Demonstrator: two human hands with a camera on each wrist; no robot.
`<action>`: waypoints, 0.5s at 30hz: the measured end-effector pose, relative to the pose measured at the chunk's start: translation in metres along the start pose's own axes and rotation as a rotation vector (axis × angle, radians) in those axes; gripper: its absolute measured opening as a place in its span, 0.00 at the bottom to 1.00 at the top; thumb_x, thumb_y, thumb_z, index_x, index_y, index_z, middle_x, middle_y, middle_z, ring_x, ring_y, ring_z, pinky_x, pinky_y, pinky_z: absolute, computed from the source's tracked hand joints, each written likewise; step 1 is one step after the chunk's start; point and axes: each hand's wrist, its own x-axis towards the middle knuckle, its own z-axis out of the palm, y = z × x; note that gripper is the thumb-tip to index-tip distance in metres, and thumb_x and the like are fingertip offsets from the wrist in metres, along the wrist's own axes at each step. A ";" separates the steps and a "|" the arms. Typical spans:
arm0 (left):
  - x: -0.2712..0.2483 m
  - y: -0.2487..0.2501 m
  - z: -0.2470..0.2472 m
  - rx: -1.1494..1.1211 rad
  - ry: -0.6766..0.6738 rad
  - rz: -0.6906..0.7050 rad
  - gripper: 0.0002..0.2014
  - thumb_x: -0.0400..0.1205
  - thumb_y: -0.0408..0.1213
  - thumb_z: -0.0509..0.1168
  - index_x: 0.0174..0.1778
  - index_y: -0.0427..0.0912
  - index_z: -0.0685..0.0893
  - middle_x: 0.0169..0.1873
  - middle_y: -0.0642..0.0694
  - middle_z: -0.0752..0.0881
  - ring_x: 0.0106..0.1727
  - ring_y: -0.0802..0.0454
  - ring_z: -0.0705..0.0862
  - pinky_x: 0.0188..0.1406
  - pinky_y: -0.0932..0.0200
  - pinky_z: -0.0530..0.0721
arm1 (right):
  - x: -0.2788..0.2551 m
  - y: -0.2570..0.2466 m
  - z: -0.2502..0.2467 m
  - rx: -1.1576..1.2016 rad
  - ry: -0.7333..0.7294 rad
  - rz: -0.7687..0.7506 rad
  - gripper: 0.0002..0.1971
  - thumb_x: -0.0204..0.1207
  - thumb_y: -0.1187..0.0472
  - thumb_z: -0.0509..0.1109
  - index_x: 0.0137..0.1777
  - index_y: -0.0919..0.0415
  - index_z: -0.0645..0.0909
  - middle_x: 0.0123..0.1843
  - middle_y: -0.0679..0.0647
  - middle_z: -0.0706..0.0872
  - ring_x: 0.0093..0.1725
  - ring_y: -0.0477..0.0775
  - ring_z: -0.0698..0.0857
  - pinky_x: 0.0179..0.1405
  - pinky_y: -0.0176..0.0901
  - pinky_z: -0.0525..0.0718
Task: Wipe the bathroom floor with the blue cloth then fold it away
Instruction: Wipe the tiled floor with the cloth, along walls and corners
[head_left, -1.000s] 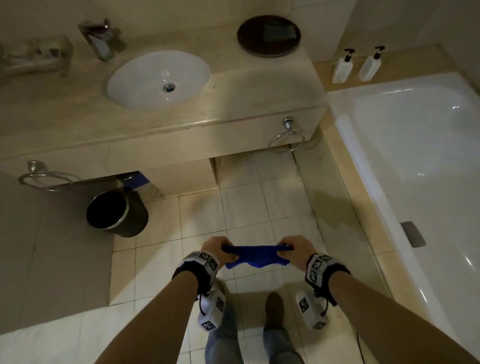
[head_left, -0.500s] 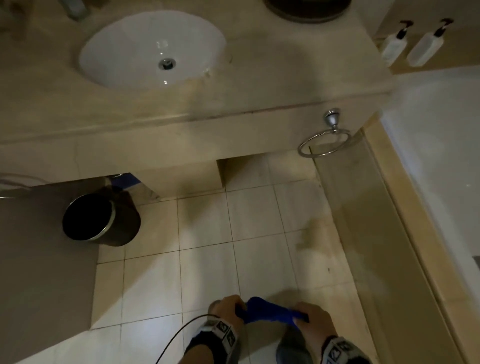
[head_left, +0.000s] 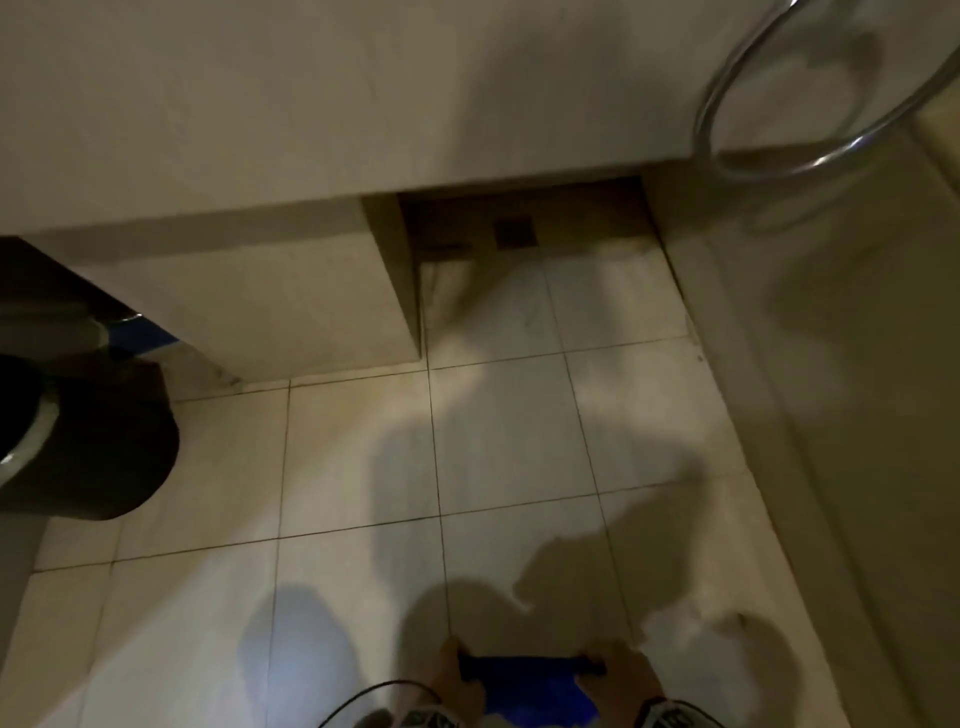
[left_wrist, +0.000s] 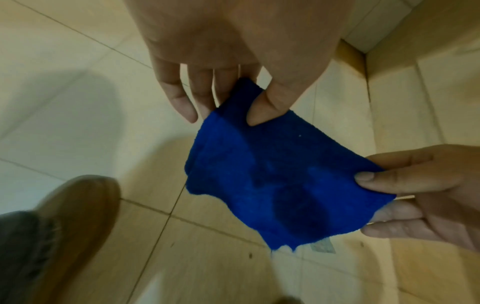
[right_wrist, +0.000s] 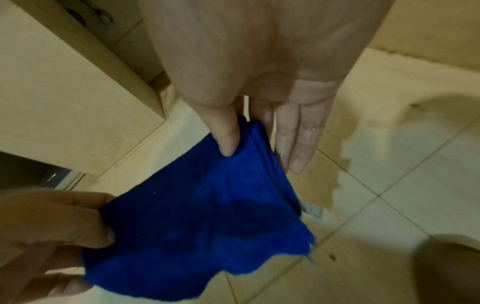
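Note:
The blue cloth (head_left: 524, 683) hangs stretched between both hands at the bottom edge of the head view, above the pale tiled floor (head_left: 509, 431). My left hand (head_left: 454, 675) pinches its left corner between thumb and fingers. My right hand (head_left: 618, 675) pinches the other corner the same way. In the left wrist view the cloth (left_wrist: 272, 176) sags between the left hand (left_wrist: 249, 102) and the right hand (left_wrist: 405, 185). In the right wrist view the cloth (right_wrist: 207, 226) shows a darker patch in its middle, and the right hand (right_wrist: 246, 144) has wet fingers.
The vanity front (head_left: 363, 114) fills the top of the head view, with a chrome towel ring (head_left: 810, 104) at the right. A black bin (head_left: 88, 441) stands at the left. The tub's side panel (head_left: 841, 389) runs down the right. A brown shoe (left_wrist: 75, 216) stands on the tiles.
The view has dropped much closer to the floor and the vanity front. Both hands still hold the cloth and now sit at the bottom edge of the head view.

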 end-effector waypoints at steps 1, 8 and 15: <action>0.023 0.004 0.005 -0.016 0.045 -0.002 0.09 0.86 0.38 0.59 0.61 0.50 0.71 0.71 0.51 0.69 0.68 0.52 0.69 0.67 0.64 0.62 | 0.027 0.004 -0.002 0.002 -0.026 -0.012 0.14 0.85 0.59 0.58 0.36 0.56 0.72 0.34 0.51 0.70 0.34 0.44 0.72 0.33 0.36 0.67; 0.203 0.034 0.009 -0.262 0.341 0.064 0.11 0.82 0.38 0.61 0.61 0.47 0.77 0.46 0.47 0.82 0.42 0.48 0.80 0.37 0.60 0.76 | 0.196 0.024 -0.063 0.084 0.260 -0.185 0.09 0.82 0.61 0.67 0.39 0.55 0.80 0.38 0.50 0.82 0.36 0.45 0.79 0.33 0.28 0.72; 0.260 0.061 -0.019 -0.186 0.622 0.228 0.19 0.76 0.31 0.64 0.63 0.39 0.74 0.60 0.37 0.77 0.58 0.37 0.79 0.57 0.48 0.80 | 0.239 0.020 -0.068 0.169 0.730 -0.073 0.20 0.81 0.65 0.62 0.72 0.56 0.75 0.74 0.58 0.73 0.68 0.60 0.76 0.67 0.44 0.75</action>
